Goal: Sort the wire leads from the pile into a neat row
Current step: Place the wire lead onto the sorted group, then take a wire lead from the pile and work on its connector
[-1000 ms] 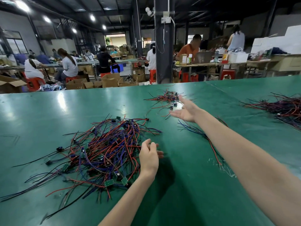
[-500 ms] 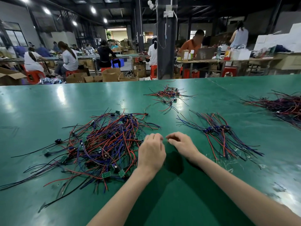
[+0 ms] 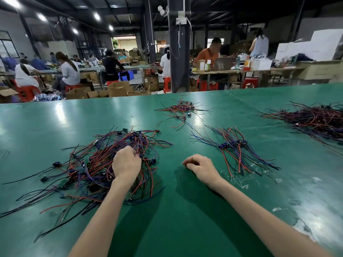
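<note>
The left hand [image 3: 127,165] curls its fingers into the tangled pile [image 3: 89,164] on the desk [image 3: 185,219], gripping leads. The right hand [image 3: 201,166] rests loosely curled and holds nothing, between the pile and the row [image 3: 233,145]. Boxes [image 3: 118,89] stand beyond the desk, their contents unseen.

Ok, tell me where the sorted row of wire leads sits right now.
In the head view the sorted row lies on the green table, right of centre, just beyond the right hand and right of the big pile.

Single head-worn wide-angle view, looking forward and down, close over green table [image 3: 185,219].
</note>
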`<state>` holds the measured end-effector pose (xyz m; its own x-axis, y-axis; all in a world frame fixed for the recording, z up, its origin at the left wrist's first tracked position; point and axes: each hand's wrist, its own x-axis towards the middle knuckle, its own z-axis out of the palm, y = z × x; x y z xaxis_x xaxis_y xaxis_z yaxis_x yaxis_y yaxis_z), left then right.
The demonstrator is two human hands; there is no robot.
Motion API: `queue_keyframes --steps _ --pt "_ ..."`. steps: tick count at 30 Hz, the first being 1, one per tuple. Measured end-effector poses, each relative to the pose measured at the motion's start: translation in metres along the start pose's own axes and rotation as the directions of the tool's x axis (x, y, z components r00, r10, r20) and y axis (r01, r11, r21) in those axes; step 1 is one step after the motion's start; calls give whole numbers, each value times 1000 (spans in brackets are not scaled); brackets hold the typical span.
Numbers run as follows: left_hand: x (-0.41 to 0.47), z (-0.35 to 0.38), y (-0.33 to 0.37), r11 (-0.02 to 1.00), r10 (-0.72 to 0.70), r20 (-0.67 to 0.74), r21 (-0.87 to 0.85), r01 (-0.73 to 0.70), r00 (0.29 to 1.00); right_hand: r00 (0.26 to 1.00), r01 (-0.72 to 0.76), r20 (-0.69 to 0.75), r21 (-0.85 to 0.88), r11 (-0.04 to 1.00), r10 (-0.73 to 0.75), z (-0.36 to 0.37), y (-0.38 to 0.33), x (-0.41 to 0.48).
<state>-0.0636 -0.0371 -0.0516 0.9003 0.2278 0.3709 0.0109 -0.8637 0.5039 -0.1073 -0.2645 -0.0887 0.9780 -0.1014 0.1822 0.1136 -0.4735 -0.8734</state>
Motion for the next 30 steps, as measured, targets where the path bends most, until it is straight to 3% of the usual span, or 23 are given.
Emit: queue_keyframes --steps 3,6,9,12,15,18,21,25,30 --pt "1 -6 6 962 36 -72 -267 -54 997 1000 -17 0 18 1000 17 -1 -1 0" --pt "4 -10 13 850 -27 -84 -526 -22 996 1000 -31 1 52 998 31 0 -1 0" --pt "6 -11 18 634 -102 44 -767 99 994 999 -43 4 99 994 43 0 -1 0" --pt "1 -13 25 377 -77 193 -903 207 978 998 -62 31 189 980 57 -1 -1 0" --pt "-9 -11 35 281 17 283 -922 267 959 995 -91 79 362 928 67 -1 -4 -1" --pt "-24 -6 46 269 141 429 -884 382 892 987 -154 121 548 822 104 -4 -12 -3" --pt "-43 3 56 357 289 577 -805 473 764 971 -234 199 664 710 134 -7 -18 -4" --pt "-63 15 62 450 336 661 -739 502 671 949 -313 272 759 571 158 -12 -21 -3" --pt "-67 15 63 516 347 756 -648 560 555 941 -335 300 746 576 158 -15 -21 -5"
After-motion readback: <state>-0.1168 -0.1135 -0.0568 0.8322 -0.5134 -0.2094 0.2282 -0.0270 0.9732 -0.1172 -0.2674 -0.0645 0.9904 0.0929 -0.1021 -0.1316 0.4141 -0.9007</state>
